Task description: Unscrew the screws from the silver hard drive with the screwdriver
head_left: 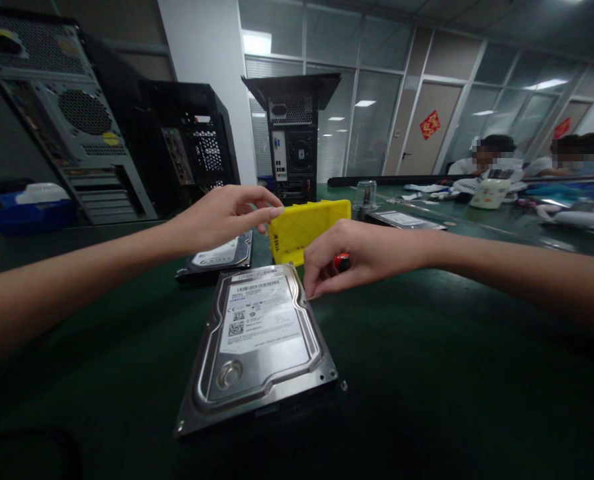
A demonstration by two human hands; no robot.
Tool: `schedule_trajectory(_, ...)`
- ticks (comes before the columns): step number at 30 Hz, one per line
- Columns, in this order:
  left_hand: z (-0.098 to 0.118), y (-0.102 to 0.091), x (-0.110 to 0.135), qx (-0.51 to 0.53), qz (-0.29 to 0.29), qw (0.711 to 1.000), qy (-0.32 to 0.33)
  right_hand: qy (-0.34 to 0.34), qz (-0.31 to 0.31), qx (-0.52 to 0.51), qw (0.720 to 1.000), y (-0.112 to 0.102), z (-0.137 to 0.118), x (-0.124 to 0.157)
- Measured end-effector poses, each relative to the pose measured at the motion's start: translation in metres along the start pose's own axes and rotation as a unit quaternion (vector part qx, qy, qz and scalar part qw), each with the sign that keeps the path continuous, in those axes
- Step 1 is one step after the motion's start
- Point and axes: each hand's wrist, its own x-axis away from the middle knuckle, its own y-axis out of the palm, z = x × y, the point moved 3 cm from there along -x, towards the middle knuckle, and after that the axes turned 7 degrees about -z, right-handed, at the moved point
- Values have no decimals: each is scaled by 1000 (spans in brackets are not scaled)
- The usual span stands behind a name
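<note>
A silver hard drive with a white printed label lies flat on the dark green tabletop in front of me. Behind it a yellow plastic case stands on edge. My left hand reaches over a second hard drive, its thumb and forefinger closed at the case's upper left corner. My right hand is closed at the drive's far right edge. From its curled fingers shows the red-and-black end of a tool; the rest of that tool is hidden. A tiny metal piece lies by the drive's near right corner.
Computer towers stand along the left and back, one a black case behind the yellow one. A glass, another drive and a mug sit at right. People sit farther off. A blue tray is at left.
</note>
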Motion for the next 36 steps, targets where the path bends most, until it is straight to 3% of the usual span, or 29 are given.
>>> schedule_trajectory(8,0,2,0,-3,6,1000,-6,-18,6,2,1000,-1,0,-1)
schedule_trajectory(15,26,-12,17,-92,205,971,82,-39,5,13,999,1,3,0)
schedule_trajectory(18,42,-15,23,-127,218,958,136,-66,10,26,997,2,2,0)
schedule_trajectory(21,52,-10,26,-160,175,955,180,-85,12,38,996,3,0,0)
schedule_trajectory(27,50,1,24,-114,62,979,155,-89,8,37,995,2,0,2)
schedule_trajectory(33,42,13,25,-54,-130,976,166,-92,3,31,995,2,2,2)
schedule_trajectory(36,39,18,26,-61,-194,963,178,-90,4,35,995,2,2,1)
